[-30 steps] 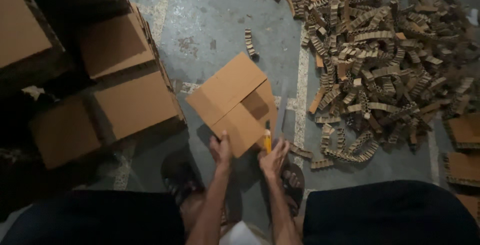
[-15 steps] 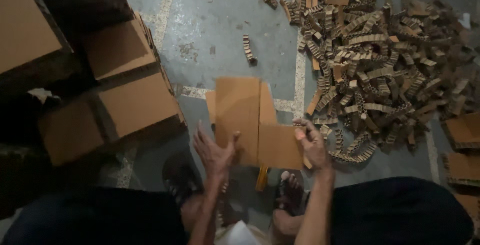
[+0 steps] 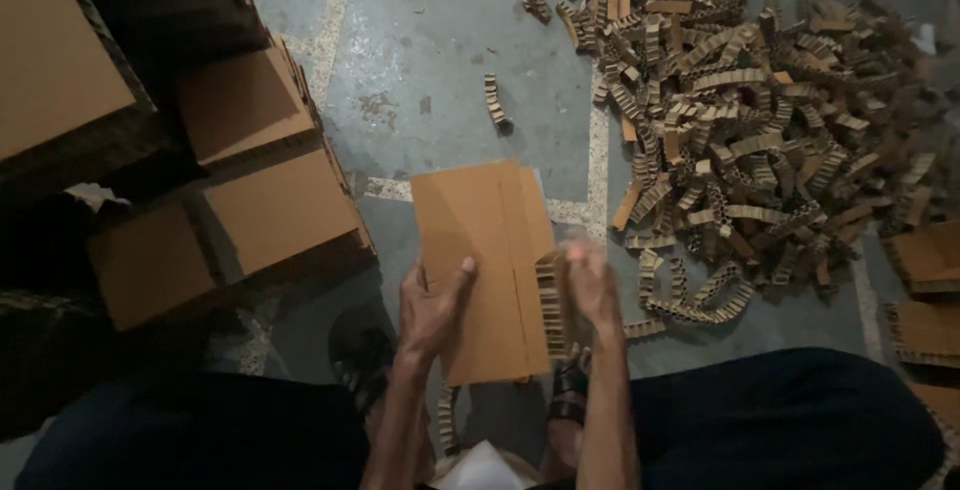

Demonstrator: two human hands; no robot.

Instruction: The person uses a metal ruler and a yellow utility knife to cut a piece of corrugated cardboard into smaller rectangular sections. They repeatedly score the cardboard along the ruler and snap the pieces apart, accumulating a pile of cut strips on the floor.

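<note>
A stack of flat brown cardboard sheets [image 3: 480,250] is held upright-ish in front of me over the grey floor. My left hand [image 3: 432,308] grips its lower left edge, thumb across the face. My right hand [image 3: 590,285] presses flat against the stack's right side, where the corrugated edges [image 3: 549,305] show; the hand is motion-blurred. My dark trouser legs and sandalled feet [image 3: 360,350] frame the bottom of the view.
A large heap of cut corrugated cardboard strips [image 3: 760,130] covers the floor at right. Stacks of flat cardboard sheets [image 3: 270,210] stand at left, with more sheets [image 3: 925,260] at the right edge. A lone strip [image 3: 494,102] lies on the floor ahead.
The sheets were fanned open and angled a second ago; now they are gathered into one squared stack, with my right hand moved against its right edge. The yellow tool seen earlier is out of sight.
</note>
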